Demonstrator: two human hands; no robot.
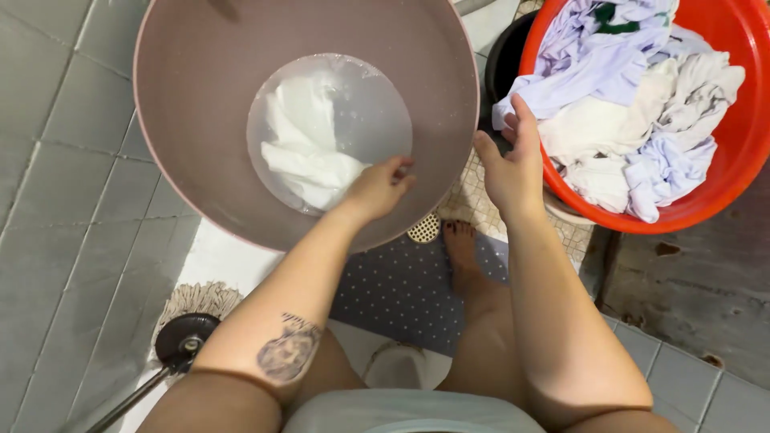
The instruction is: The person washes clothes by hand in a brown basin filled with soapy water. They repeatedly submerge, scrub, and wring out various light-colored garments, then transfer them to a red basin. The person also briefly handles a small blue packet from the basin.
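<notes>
A pink plastic bucket (200, 144) stands on the floor with shallow cloudy water and a white cloth (309, 156) at its bottom. My left hand (378, 188) reaches inside the bucket, fingers pinched together at the edge of the white cloth. My right hand (509, 164) hovers open between the bucket and a red basin (722, 160), its fingers close to the pile of white and pale lilac laundry (634, 120) heaped in that basin.
A dark bin (504, 60) stands behind the red basin. A mop head with a metal handle (188, 333) lies at the lower left on grey floor tiles. My bare foot (461, 248) rests on a dotted mat beside a floor drain (423, 228).
</notes>
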